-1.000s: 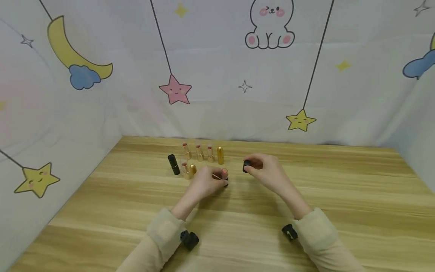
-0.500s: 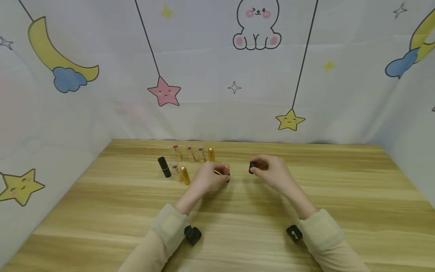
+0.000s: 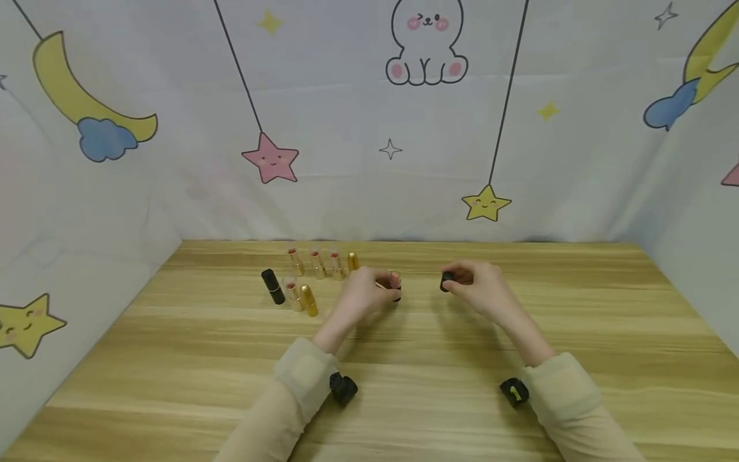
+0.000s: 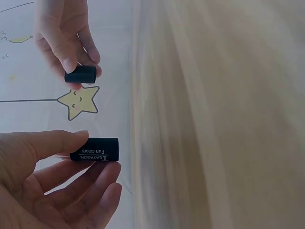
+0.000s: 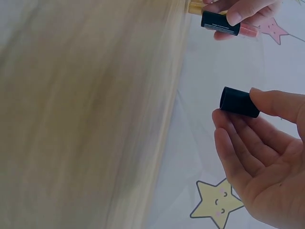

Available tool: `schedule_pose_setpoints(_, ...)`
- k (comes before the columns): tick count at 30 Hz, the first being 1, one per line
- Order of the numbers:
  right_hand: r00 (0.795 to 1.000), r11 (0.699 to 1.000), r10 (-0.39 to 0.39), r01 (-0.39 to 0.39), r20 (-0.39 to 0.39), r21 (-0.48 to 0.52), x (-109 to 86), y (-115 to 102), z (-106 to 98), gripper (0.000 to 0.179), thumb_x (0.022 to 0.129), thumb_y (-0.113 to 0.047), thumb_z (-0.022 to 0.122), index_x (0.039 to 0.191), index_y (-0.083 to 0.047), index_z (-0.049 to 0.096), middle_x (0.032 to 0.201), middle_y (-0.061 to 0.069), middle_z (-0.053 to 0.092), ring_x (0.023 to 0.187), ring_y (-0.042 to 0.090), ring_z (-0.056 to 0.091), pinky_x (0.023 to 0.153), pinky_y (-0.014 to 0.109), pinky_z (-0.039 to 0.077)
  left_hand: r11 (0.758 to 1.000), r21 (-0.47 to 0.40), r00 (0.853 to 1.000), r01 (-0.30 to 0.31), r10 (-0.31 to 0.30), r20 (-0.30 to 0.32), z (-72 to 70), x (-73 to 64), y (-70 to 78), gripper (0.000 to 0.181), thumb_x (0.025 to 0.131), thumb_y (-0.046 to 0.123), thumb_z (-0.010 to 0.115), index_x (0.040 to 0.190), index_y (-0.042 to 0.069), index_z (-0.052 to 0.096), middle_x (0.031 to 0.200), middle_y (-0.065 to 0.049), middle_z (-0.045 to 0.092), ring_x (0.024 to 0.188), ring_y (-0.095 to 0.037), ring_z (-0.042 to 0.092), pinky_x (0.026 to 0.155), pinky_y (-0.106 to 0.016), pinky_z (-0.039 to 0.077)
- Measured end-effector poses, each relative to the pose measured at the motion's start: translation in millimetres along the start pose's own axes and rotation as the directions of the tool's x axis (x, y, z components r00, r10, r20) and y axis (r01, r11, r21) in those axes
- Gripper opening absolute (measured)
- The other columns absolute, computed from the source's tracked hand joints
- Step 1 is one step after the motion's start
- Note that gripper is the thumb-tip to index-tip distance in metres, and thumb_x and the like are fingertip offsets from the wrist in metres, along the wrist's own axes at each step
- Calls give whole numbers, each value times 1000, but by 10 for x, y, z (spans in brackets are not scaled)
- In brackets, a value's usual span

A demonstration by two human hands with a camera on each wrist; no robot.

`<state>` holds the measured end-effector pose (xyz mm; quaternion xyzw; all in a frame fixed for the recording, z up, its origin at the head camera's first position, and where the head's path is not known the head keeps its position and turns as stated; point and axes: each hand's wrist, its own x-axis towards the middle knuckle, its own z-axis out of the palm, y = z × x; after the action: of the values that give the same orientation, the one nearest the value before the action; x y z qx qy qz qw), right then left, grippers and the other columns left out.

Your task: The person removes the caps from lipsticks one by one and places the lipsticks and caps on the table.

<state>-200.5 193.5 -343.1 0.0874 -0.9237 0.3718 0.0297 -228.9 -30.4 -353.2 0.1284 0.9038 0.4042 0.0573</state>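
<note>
My left hand (image 3: 364,292) pinches an uncapped lipstick (image 4: 97,150) by its black base, between thumb and fingers. In the right wrist view the pink tip shows beyond the thumb, and white print marks the base. To the right, my right hand (image 3: 482,289) holds a black lipstick cap (image 5: 238,102) between thumb and fingertips; its hollow end faces away from the thumb. A gap separates cap and lipstick, and both are held above the table. Behind and left of my left hand stands a gold bullet-shaped lipstick (image 3: 308,300), beside a clear-capped lipstick (image 3: 294,297).
A black capped lipstick (image 3: 273,287) stands at the left of the group. Several clear-capped lipsticks (image 3: 318,265) form a row behind, with another gold lipstick (image 3: 353,261) at its right end. The wooden table (image 3: 577,308) meets a printed curtain (image 3: 346,205) at the back.
My head view has turned right, so the standing lipsticks shift left in it. Both hands keep their holds on lipstick and cap; the gap between them has grown slightly since a second ago.
</note>
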Motion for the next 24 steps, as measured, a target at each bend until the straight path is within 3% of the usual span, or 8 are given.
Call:
schedule_pose_setpoints(6, 1000, 999, -2, 1, -13, -34, 29, 70, -45, 29, 91, -12, 64, 118, -2, 65, 103, 15, 72, 96, 29, 68, 84, 45, 53, 1000, -16, 1000, -2, 2, 3, 104, 106, 78, 6, 86, 18, 71, 81, 15, 71, 92, -1, 73, 95, -20, 65, 89, -39, 49)
schedule_pose_setpoints(17, 999, 999, 34, -34, 9, -41, 92, 180, -147, 29, 91, -12, 63, 118, -1, 65, 107, 18, 71, 99, 33, 68, 81, 44, 55, 996, -34, 997, 77, -76, 34, 332, 313, 291, 4, 86, 20, 72, 84, 16, 72, 101, 0, 73, 102, -20, 63, 92, -37, 49)
schedule_pose_setpoints(24, 999, 996, 49, -47, 19, -72, 143, 269, -208, 27, 91, -13, 64, 115, -1, 66, 104, 18, 72, 97, 33, 69, 82, 46, 54, 998, -13, 997, 64, -64, 48, 446, 425, 422, 4, 86, 22, 72, 86, 18, 72, 103, 3, 73, 105, -17, 63, 93, -34, 49)
